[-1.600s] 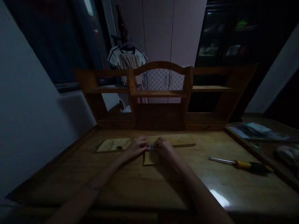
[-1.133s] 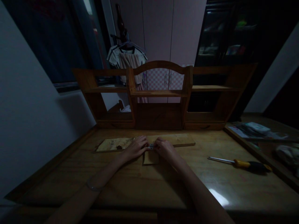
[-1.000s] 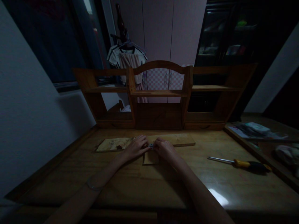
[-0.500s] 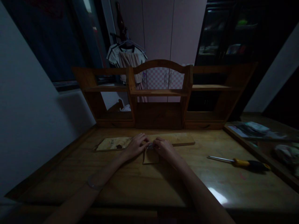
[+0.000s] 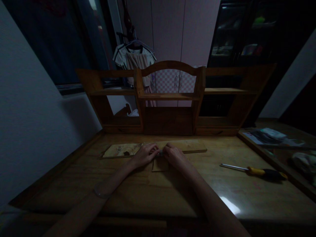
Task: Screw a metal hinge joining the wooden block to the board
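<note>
1. The small metal part [image 5: 160,153] was held between the two hands, above the far end of the short wood piece [image 5: 160,165]. Its exact shape was obscured by the fingers and by dim light.
2. The left hand [image 5: 145,154] was positioned on the left side of the part, its thumb and fingertips closed on that end. A bracelet [image 5: 101,195] was worn at the left wrist.
3. The right hand [image 5: 174,154] was positioned on the right side, its fingers curled and clamped on the opposite end.
4. The short wood piece was laid flat on the desk [image 5: 148,197], directly below the hands.
5. Long, flat wood [image 5: 191,145] was laid crosswise behind the hands. Whether one board or two was present could not be determined. Its left portion was marked by a rough, pale surface and a dark spot.
6. The screwdriver [image 5: 254,170] was placed well to the right of the right hand, its shaft pointed leftward and its yellow-and-black handle directed rightward.
7. The wooden shelf unit [image 5: 170,97] was located along the rear of the desk.
</note>
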The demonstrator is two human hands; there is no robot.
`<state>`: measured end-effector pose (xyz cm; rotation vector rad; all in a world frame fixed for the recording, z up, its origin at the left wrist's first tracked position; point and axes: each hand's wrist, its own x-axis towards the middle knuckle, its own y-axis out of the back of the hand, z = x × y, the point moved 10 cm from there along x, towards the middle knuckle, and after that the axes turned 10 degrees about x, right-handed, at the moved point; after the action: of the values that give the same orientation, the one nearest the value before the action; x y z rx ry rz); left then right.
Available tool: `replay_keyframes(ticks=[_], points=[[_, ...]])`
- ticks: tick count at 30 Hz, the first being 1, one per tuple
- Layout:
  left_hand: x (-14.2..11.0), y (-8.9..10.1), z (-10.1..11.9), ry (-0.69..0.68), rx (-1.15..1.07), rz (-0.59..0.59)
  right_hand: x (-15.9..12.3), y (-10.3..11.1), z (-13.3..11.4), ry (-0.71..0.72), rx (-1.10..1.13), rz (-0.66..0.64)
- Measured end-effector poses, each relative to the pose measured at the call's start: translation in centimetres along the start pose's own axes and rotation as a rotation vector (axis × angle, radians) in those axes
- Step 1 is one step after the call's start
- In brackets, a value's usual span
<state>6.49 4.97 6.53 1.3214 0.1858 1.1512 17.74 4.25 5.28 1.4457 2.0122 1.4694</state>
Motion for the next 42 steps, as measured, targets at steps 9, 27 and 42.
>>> replay_keyframes(ticks=[9, 27, 42], points=[[0.1, -0.1, -0.2, 0.028, -0.015, -0.031, -0.1, -0.2, -0.1, -0.036, -0.123, -0.038], [0.0, 0.1, -0.1, 0.029, -0.005, -0.001, 0.2, 0.6, 0.0, -0.049, -0.156, -0.001], [0.0, -0.1, 1.7, -0.096, 0.126, -0.041, 0.2, -0.2, 0.7, -0.071, -0.135, -0.068]])
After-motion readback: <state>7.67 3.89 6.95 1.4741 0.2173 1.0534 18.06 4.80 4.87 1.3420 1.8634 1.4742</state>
